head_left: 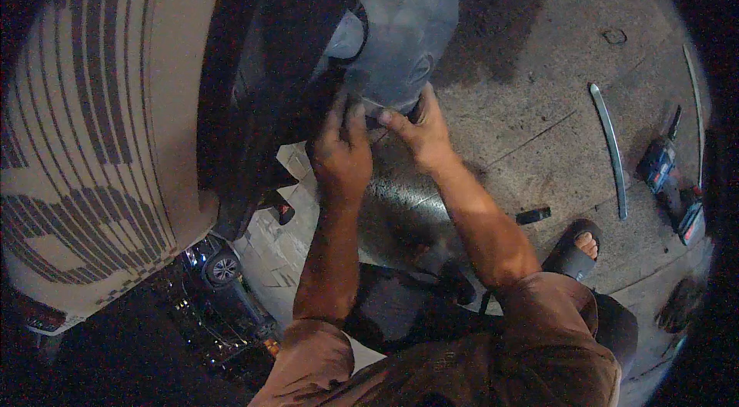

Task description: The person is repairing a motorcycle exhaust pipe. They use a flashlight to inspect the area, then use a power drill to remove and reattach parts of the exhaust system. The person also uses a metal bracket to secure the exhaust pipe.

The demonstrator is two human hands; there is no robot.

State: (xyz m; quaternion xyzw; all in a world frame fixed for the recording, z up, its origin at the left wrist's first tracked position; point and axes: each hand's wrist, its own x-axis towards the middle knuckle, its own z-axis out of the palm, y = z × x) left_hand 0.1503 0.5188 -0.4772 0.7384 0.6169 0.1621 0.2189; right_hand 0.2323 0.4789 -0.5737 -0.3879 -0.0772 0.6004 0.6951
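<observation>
A large grey-blue moulded panel with a round recess sits in the upper middle, beside the dark underside of the striped vehicle. My right hand grips its near edge, the thumb on top and the fingers bent behind it. Close by, my left hand is at the same edge, its fingers bent upward against it. The left fingertips are partly lost in shadow, and the panel's far end is dark.
The striped vehicle body fills the left side. On the concrete at right lie a curved metal strip, a thinner strip, a cordless drill and a small dark object. My sandalled foot is nearby. A parked car shows lower left.
</observation>
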